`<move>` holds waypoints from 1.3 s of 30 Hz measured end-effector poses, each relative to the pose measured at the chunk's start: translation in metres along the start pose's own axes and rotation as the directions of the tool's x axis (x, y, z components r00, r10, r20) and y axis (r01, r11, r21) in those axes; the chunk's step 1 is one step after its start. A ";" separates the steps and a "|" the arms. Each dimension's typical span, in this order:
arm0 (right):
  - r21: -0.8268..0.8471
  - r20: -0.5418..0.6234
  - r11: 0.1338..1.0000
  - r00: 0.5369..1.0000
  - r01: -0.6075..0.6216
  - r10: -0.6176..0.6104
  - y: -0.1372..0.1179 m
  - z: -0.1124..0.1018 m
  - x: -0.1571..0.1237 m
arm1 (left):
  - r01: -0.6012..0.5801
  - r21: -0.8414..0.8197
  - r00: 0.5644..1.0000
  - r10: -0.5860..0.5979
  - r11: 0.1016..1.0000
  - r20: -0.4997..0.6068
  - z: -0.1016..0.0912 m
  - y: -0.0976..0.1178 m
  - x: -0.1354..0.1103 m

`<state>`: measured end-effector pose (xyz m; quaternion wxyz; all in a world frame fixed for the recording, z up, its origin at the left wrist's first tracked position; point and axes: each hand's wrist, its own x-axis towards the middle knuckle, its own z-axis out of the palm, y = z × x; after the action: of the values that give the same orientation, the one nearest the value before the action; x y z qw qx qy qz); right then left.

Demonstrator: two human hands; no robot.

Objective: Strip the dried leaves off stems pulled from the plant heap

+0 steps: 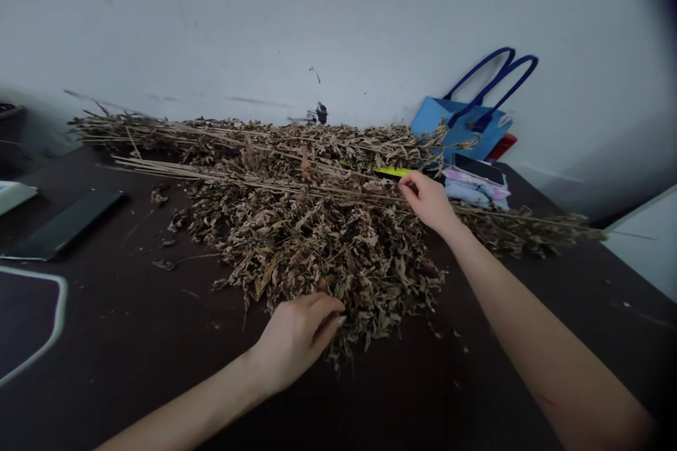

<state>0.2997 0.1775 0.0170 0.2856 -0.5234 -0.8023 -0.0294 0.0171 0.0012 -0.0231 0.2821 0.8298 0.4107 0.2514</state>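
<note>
A broad heap of dried leaves [317,232] covers the middle of the dark table. Long dried stalks [211,173] run across its upper side, with another bundle of dried plants [264,132] lying behind along the wall. My left hand [299,331] is closed in a pinch at the front edge of the heap, its fingertips among dried leaves. At the right end of the stalks, my right hand [428,203] pinches a thin dried stalk. A bright yellow item [392,171] shows just beyond its fingers, mostly covered by plants.
A blue bag [460,123] with dark blue handles leans on the wall at back right. Before it, a phone-like dark slab [476,169] rests on a folded cloth [476,192]. A black flat panel [68,222] and a white cable [62,303] lie on the left.
</note>
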 end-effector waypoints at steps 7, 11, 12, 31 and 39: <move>0.045 -0.078 0.999 0.997 -0.016 0.019 0.000 -0.018 -0.036 | 0.103 -0.200 0.991 -0.118 0.974 -0.066 -0.015 0.002 0.005; 0.031 -0.144 0.998 0.988 -0.046 0.050 -0.001 -0.032 -0.073 | 0.195 -0.441 0.956 -0.271 0.876 -0.114 -0.027 -0.005 0.010; 0.028 -0.159 0.998 0.986 -0.055 0.059 -0.001 -0.034 -0.083 | 0.204 -0.505 0.941 -0.310 0.839 -0.134 -0.030 -0.008 0.012; -0.095 -0.220 0.993 0.971 0.070 -0.090 0.035 -0.023 -0.155 | -0.129 -0.953 0.735 -0.618 0.276 -0.279 -0.064 -0.047 0.028; -0.079 -0.201 0.988 0.969 0.129 -0.143 0.016 -0.030 -0.148 | -0.163 -0.973 0.737 -0.636 0.161 -0.229 -0.063 -0.055 0.028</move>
<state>0.3692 0.0520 -0.0344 0.3475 -0.4702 -0.8009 -0.1291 -0.0382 0.0682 -0.0102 0.6250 0.2470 0.3592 0.6476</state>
